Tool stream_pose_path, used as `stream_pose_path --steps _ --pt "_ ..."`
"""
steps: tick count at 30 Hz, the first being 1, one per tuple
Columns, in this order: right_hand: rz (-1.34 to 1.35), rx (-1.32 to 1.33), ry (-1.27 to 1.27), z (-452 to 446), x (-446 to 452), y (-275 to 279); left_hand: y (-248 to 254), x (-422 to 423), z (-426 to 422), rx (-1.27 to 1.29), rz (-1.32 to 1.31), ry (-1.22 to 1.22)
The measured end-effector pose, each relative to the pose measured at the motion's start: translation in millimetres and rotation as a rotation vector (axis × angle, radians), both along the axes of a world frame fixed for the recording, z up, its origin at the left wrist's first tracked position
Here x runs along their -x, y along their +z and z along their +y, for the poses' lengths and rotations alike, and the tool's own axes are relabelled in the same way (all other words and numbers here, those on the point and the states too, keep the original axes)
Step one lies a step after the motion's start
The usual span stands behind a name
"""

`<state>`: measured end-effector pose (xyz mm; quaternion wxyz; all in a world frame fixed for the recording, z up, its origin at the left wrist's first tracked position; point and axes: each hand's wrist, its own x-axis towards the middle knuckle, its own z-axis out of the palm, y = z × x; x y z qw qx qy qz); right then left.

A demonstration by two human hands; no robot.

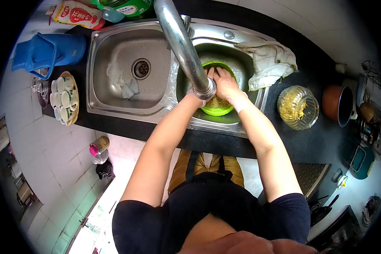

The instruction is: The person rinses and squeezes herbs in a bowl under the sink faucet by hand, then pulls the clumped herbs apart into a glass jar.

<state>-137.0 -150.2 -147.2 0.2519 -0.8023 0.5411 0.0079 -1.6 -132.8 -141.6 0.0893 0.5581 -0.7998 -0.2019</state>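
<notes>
A bright green bowl [218,111] sits in the right sink basin, with yellowish shreds in water or wet at its near side. My right hand [226,84] reaches down into this bowl, back of the hand up, fingers stretched toward its far wall. Beside it, my left hand [209,73] is also in the bowl. The metal faucet [184,46] covers most of that hand, so its grip is hidden. Whether either palm presses on shreds does not show.
The left sink basin [110,46] holds a whitish, crumpled plastic-like piece [129,89]. A cloth [273,61] drapes over the right rim. Rightward stand a clear bowl of yellow shreds [297,107] and a brown pot [338,106]. Leftward are a blue jug [67,51] and a tray of cups [65,97].
</notes>
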Motion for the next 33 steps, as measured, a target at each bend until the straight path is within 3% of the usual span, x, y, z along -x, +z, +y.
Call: stream_pose_path --steps 2,3,6,7,10,11,12,14,17,20,21,24,33 --pt "0.170 -0.081 0.094 14.4 -1.7 11.2 21.1 -1.3 -3.9 -0.383 -0.085 -0.183" --pt "0.122 -0.273 0.115 13.2 2.1 17.0 1.7 -1.0 0.6 -0.462 -0.124 -0.174" --pt "-0.146 -0.314 0.086 15.3 18.3 25.2 29.1 -14.5 9.5 -0.362 0.126 -0.052" --pt "-0.167 -0.150 0.009 18.3 19.1 27.8 38.6 -16.6 13.5 -0.257 0.123 0.012" --pt "-0.128 -0.132 -0.071 18.4 19.9 35.5 28.0 -32.1 9.8 -0.519 0.537 0.172" --pt "-0.169 -0.178 -0.085 20.5 20.5 35.3 18.9 -38.2 6.1 -0.376 0.542 0.134" --pt "-0.211 -0.222 -0.097 21.5 21.0 34.1 11.6 -40.6 8.2 -0.479 0.941 0.270" --pt "-0.272 -0.267 -0.114 25.1 20.5 32.9 57.3 -46.4 -10.4 -0.787 1.526 0.500" --pt "-0.308 -0.266 -0.129 33.4 22.0 34.8 85.9 -46.4 -32.2 -0.797 2.055 0.547" --pt "-0.317 -0.261 -0.137 39.8 22.8 38.9 110.9 -52.9 -59.5 -0.976 2.103 0.593" --pt "-0.322 -0.262 -0.140 40.6 22.4 42.0 118.1 -46.0 -67.4 -0.944 1.944 0.768" --pt "-0.335 -0.281 -0.145 42.0 21.5 45.8 100.9 -41.0 -66.1 -0.779 1.782 0.806" --pt "-0.327 -0.299 -0.186 43.4 24.6 45.9 97.2 -29.4 -60.5 -0.703 1.911 0.853"
